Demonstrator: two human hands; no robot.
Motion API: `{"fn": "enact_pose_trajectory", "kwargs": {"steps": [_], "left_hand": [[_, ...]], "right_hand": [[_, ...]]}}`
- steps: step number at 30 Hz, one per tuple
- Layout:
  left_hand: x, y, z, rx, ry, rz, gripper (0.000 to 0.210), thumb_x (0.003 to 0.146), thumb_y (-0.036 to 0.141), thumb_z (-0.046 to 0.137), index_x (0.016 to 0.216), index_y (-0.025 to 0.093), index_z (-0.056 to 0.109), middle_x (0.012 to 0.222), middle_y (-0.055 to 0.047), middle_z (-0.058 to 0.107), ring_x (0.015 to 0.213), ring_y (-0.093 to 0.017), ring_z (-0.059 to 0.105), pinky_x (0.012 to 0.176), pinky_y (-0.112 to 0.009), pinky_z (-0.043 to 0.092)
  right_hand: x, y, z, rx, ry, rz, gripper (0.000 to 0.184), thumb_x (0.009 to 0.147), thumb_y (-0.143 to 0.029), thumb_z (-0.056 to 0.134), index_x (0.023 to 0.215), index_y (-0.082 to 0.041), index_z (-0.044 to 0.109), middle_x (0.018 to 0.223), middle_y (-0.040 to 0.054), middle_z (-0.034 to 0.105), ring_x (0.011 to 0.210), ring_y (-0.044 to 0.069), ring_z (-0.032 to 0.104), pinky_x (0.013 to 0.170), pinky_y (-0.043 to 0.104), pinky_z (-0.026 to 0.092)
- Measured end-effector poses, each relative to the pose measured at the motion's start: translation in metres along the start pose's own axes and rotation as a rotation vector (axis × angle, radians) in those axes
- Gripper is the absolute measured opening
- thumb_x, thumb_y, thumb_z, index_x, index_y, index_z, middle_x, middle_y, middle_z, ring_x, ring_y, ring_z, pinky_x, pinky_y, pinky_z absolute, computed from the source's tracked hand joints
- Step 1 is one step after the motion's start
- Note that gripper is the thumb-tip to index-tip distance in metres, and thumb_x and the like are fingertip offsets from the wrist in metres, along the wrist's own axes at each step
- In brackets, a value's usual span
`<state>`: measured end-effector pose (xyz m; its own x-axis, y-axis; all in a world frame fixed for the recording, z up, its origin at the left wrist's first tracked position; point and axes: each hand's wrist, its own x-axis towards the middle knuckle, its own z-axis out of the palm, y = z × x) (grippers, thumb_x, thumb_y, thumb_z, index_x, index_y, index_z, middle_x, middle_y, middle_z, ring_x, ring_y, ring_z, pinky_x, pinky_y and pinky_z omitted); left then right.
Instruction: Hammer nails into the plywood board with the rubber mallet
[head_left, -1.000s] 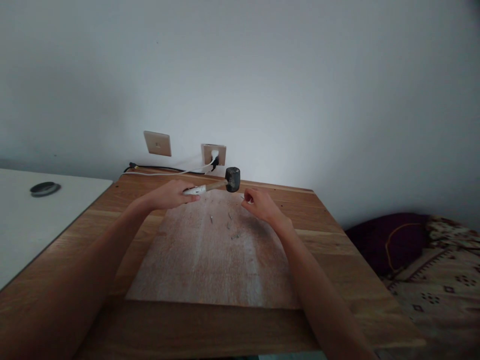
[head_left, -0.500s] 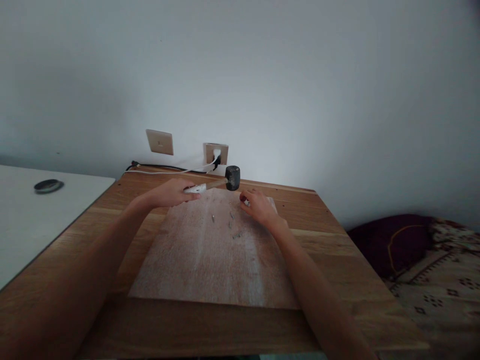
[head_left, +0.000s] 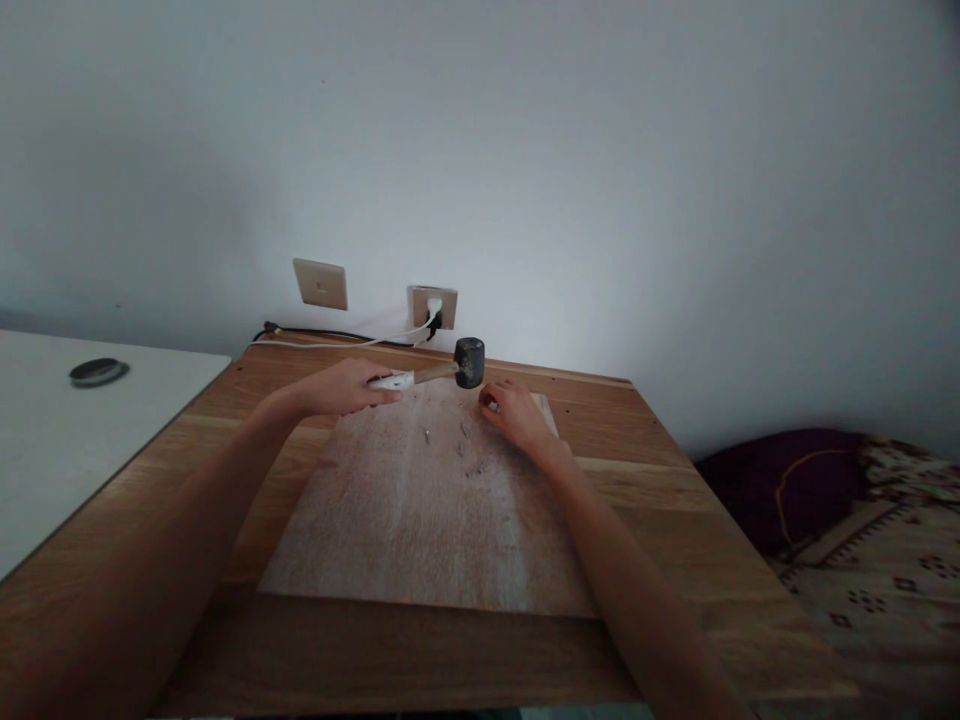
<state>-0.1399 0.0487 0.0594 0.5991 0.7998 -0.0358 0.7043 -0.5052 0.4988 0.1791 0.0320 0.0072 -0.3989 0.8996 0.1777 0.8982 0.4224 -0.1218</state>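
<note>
My left hand (head_left: 349, 386) is closed around the white-wrapped handle of a rubber mallet (head_left: 469, 363). The mallet's black head hangs over the far part of a thin, worn wooden board (head_left: 375, 540), just left of my right hand. My right hand (head_left: 514, 410) rests at the board's far right, its thumb and fingers curled together in a pinch. What lies between those fingers is too small and hidden to name. Several small metal pieces, nails or screws (head_left: 463, 431), stick up from or lie on the board between the hands.
The board lies on a wooden table (head_left: 660, 560) against a white wall. Cables (head_left: 330, 341) run along the back edge to a wall socket (head_left: 433, 307). At left, a white surface (head_left: 45, 440) carries a dark round object (head_left: 97, 371). Patterned fabric (head_left: 885, 560) is at right.
The mallet head has dropped slightly and shifted a little right, towards my right hand. My right hand stays at the same spot with its fingers pinched.
</note>
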Motion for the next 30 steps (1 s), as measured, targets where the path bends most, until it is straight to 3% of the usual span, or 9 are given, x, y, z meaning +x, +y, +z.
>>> {"fn": "enact_pose_trajectory", "kwargs": {"steps": [6,11,16,19,23,27,30], "left_hand": [[0.001,0.005,0.003,-0.025,-0.005,0.051,0.047,0.089,0.056,0.055,0.109,0.019,0.075,0.107,-0.009,0.076,0.094,-0.025,0.067,0.079,-0.029,0.046],[0.007,0.007,0.013,0.025,-0.019,0.11,0.042,0.089,0.052,0.057,0.103,0.017,0.075,0.107,-0.011,0.076,0.096,-0.026,0.068,0.084,-0.03,0.046],[0.007,0.006,0.016,0.013,-0.003,0.091,0.043,0.09,0.054,0.054,0.102,0.017,0.073,0.109,-0.01,0.075,0.095,-0.025,0.068,0.082,-0.029,0.046],[0.006,0.007,0.014,0.04,-0.007,0.091,0.041,0.09,0.053,0.054,0.1,0.017,0.073,0.106,-0.01,0.075,0.094,-0.025,0.067,0.082,-0.028,0.046],[0.003,0.006,0.007,0.036,-0.034,0.073,0.042,0.09,0.054,0.054,0.099,0.018,0.073,0.099,-0.008,0.075,0.089,-0.024,0.066,0.077,-0.027,0.044],[0.0,0.001,-0.001,0.015,0.015,0.033,0.046,0.089,0.057,0.052,0.095,0.016,0.071,0.094,-0.007,0.074,0.083,-0.023,0.064,0.071,-0.027,0.042],[-0.002,-0.003,-0.004,0.029,0.06,0.014,0.048,0.089,0.06,0.051,0.09,0.016,0.069,0.089,-0.006,0.072,0.08,-0.022,0.063,0.069,-0.027,0.04]], "right_hand": [[-0.001,0.011,-0.008,0.052,0.032,0.058,0.024,0.092,-0.035,0.072,0.108,-0.017,0.073,0.113,0.0133,0.075,0.112,0.03,0.063,0.099,0.042,0.044],[-0.003,0.034,-0.014,0.128,0.147,0.044,0.031,0.088,-0.019,0.066,0.119,-0.015,0.068,0.122,0.0139,0.071,0.117,0.028,0.062,0.104,0.043,0.042],[-0.005,0.037,-0.019,0.163,0.166,0.017,0.029,0.085,-0.011,0.061,0.113,-0.012,0.068,0.113,0.014,0.073,0.108,0.025,0.065,0.099,0.038,0.046],[-0.006,0.03,-0.025,0.186,0.085,0.029,0.019,0.086,-0.01,0.059,0.101,-0.013,0.07,0.099,0.0109,0.075,0.092,0.021,0.067,0.086,0.031,0.049],[-0.009,0.013,-0.031,0.226,-0.118,0.059,0.011,0.087,-0.014,0.063,0.092,-0.018,0.073,0.087,0.006,0.075,0.078,0.018,0.067,0.072,0.027,0.047],[-0.01,-0.01,-0.027,0.336,-0.291,-0.16,0.03,0.081,-0.008,0.069,0.107,-0.02,0.076,0.094,0.0043,0.076,0.084,0.017,0.068,0.077,0.027,0.048],[-0.008,-0.021,-0.019,0.352,-0.299,-0.251,0.028,0.081,-0.002,0.066,0.1,-0.018,0.078,0.098,0.0059,0.077,0.089,0.018,0.068,0.082,0.028,0.049]]}}
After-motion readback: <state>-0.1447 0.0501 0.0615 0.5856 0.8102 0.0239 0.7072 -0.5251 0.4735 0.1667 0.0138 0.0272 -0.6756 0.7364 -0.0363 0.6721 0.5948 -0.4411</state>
